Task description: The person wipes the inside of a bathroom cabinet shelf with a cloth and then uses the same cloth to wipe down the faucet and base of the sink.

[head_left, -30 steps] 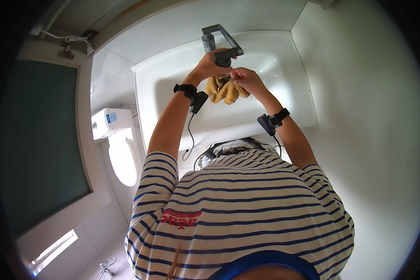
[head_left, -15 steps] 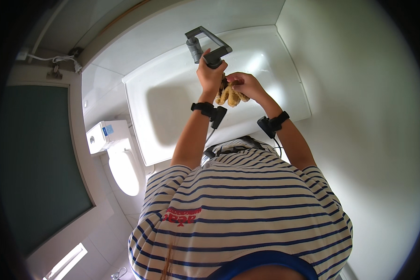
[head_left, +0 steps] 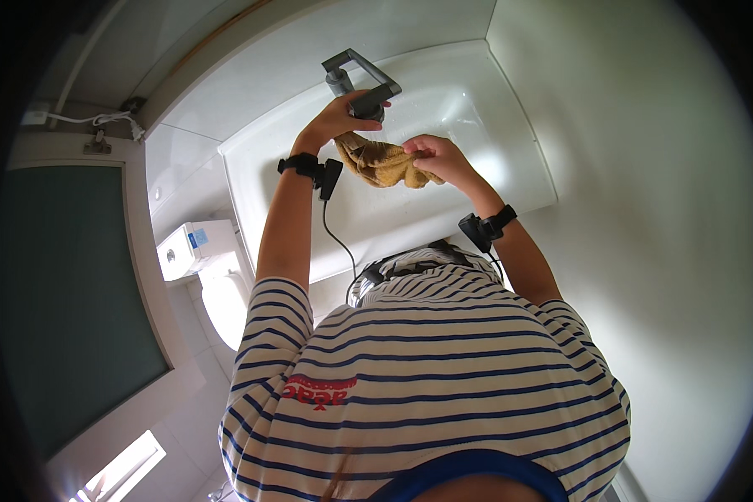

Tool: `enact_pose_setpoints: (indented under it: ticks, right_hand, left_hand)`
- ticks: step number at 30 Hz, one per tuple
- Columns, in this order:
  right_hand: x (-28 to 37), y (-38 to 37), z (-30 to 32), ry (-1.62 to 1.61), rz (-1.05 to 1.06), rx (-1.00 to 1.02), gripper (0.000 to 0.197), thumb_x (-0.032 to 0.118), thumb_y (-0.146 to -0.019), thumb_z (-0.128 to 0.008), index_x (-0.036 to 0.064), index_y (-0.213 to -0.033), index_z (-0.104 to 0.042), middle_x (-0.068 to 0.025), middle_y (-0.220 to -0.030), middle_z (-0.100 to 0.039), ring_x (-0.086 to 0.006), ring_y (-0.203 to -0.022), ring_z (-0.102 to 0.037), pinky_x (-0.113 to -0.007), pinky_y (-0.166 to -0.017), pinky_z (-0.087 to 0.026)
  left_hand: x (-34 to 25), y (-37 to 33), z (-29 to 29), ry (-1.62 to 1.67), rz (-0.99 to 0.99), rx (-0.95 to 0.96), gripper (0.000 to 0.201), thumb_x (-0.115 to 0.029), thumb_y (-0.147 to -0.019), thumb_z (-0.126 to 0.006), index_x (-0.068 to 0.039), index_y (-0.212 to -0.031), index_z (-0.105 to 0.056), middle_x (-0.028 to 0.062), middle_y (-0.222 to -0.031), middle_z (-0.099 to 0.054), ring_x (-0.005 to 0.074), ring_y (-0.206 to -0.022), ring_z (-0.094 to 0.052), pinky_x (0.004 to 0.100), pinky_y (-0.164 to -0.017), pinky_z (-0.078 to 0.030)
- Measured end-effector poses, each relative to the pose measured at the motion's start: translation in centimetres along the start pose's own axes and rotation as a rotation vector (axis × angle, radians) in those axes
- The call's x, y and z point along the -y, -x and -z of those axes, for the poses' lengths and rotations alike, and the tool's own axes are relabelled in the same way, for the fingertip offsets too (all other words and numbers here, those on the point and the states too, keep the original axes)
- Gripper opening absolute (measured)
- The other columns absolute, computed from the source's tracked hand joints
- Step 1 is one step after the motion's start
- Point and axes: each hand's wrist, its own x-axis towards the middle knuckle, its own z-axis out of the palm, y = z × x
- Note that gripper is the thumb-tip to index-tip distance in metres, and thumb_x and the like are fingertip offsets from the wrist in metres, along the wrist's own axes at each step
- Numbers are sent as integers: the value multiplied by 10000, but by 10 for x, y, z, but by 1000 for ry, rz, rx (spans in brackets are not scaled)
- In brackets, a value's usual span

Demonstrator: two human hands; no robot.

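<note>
Far left, shows a green panel [head_left: 79, 309], then a white toilet [head_left: 224, 303]; over the white basin [head_left: 470, 113], has the left grip [head_left: 336, 121] at the grey faucet [head_left: 378, 98] and the left end of a mustard-brown cloth [head_left: 383, 166], partly hidden, cannot tell whether clamped; shows the cloth slack between both grips; at right, has the right grip [head_left: 446, 161] clamped on its other end

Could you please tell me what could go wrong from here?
The left hand is close to the grey faucet, so it might bump it. The brown cloth sags beside the right hand, and could slip from its fingers into the white sink. The black device on the left wrist appears over the sink; any splash might wet it.
</note>
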Motion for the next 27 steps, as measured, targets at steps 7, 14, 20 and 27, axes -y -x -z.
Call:
enact_pose_setpoints:
  ticks: [7, 14, 20, 27]
  right_hand:
    - [-16, 1, -13, -52, 50, 29, 364, -37, -742, -594, -4, -1105, -608, -84, -1054, -658, -158, -920, -623, -269, -843, -488]
    - [-15, -2, -16, 5, 50, -10, 338, -25, -727, -606, 11, -1062, -635, -77, -996, -674, -152, -880, -634, -272, -821, -498]
    - [-14, 0, -17, 23, 17, 0, 326, -41, -771, -593, 5, -1094, -612, -72, -1048, -645, -153, -952, -610, -281, -883, -471]
    - [-16, 2, -21, 21, 44, -25, 318, -41, -780, -582, 6, -1093, -609, -84, -1051, -646, -158, -957, -609, -286, -884, -471]
  left_hand:
    - [14, -5, -13, -72, -25, -34, 357, -148, -711, -771, -51, -1028, -641, 14, -973, -659, 130, -919, -597, 272, -841, -469]
    - [48, -5, -33, -70, -60, -408, 375, -210, -678, -781, -15, -970, -648, 54, -865, -683, 142, -776, -626, 275, -750, -493]
    - [41, -2, -63, -110, 15, -739, 423, -271, -649, -778, -14, -961, -654, 78, -805, -686, 164, -743, -644, 298, -711, -501]
    - [26, -7, -91, 16, 79, -988, 359, -255, -640, -782, -25, -873, -637, 82, -804, -682, 173, -721, -633, 303, -706, -494]
